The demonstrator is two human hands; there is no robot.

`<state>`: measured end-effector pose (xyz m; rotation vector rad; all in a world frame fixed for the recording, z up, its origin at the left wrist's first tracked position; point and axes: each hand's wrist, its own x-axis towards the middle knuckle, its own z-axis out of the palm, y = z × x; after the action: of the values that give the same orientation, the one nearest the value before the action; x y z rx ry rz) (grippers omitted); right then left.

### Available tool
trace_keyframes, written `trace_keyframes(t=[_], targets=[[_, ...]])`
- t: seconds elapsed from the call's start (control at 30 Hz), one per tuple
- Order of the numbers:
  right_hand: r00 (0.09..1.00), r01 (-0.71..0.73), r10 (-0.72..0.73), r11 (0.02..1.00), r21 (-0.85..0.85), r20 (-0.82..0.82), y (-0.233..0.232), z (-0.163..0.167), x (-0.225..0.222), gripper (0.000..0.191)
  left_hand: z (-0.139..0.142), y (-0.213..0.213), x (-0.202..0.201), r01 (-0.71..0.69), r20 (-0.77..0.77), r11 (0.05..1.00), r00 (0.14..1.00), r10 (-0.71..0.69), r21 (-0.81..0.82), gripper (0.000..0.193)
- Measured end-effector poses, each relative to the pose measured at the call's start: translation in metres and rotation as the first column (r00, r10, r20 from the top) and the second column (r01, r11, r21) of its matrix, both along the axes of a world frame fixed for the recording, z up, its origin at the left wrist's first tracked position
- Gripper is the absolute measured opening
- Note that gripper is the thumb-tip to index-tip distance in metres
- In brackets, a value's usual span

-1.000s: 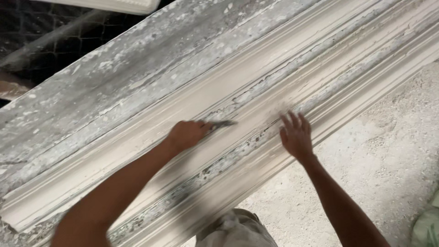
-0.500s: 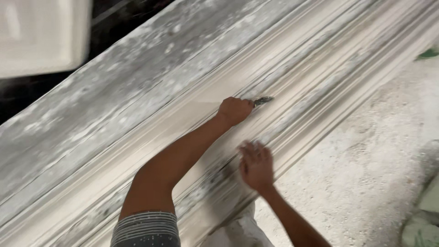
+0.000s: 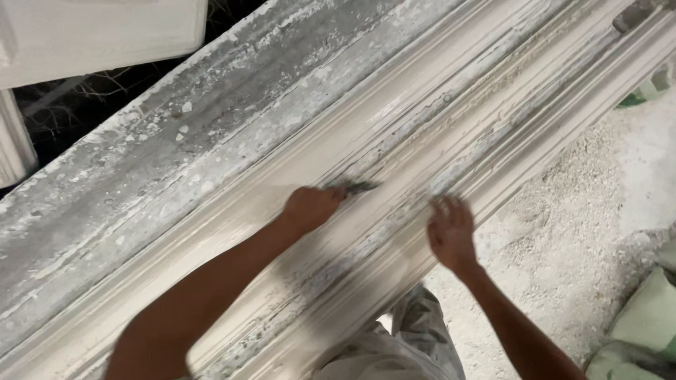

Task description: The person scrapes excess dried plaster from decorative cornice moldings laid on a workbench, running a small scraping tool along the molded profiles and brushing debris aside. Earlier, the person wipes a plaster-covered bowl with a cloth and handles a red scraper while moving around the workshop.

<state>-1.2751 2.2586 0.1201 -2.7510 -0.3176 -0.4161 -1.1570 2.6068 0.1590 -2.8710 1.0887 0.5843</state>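
Note:
A long white plaster moulding (image 3: 451, 127) with several ridges runs diagonally from lower left to upper right. My left hand (image 3: 311, 208) is closed around a small dark-bladed scraper (image 3: 357, 186), whose blade lies on a groove of the moulding. My right hand (image 3: 451, 232) rests with fingers spread on the moulding's lower ridges, a little to the right of the scraper. Both forearms reach in from the bottom edge.
A grey dusty plaster-flecked bench surface (image 3: 162, 162) lies beyond the moulding. A white panel (image 3: 98, 32) stands at top left. Gravelly pale floor (image 3: 598, 211) lies to the right, with green sacks (image 3: 648, 324) at the lower right. My dusty trousers (image 3: 408, 345) show below.
The view has shifted. My left hand has slid along the moulding with the scraper, and my right hand has moved from under the left arm out to the right of the blade.

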Motion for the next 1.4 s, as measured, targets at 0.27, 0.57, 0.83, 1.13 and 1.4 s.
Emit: trace_keyframes(t=[0.27,0.57,0.83,1.13,1.4], targets=[[0.995,-0.021,0.015,0.998,0.061,0.102,-0.149,-0.008,0.077,0.038,-0.005,-0.049,0.028,0.066,0.195,0.997,0.979,-0.056,-0.046,0.043],[0.998,-0.057,0.057,0.998,0.0,0.036,-0.277,-0.019,0.204,0.045,-0.026,-0.343,0.223,-0.026,0.253,0.992,0.966,0.056,-0.123,0.027],[0.999,-0.042,0.036,0.983,-0.179,-0.04,-0.353,-0.048,0.298,0.059,0.007,-0.308,0.196,0.004,0.149,0.999,0.989,-0.011,0.043,0.041],[0.982,-0.008,-0.025,0.985,-0.173,-0.186,-0.346,-0.029,0.297,0.068,-0.029,-0.461,0.314,-0.102,0.008,0.983,0.995,0.104,-0.153,0.025],[0.96,-0.126,0.095,0.987,-0.104,-0.264,-0.373,-0.023,0.304,0.063,-0.044,-0.582,0.393,-0.091,0.07,0.906,0.989,0.131,-0.413,0.025]])
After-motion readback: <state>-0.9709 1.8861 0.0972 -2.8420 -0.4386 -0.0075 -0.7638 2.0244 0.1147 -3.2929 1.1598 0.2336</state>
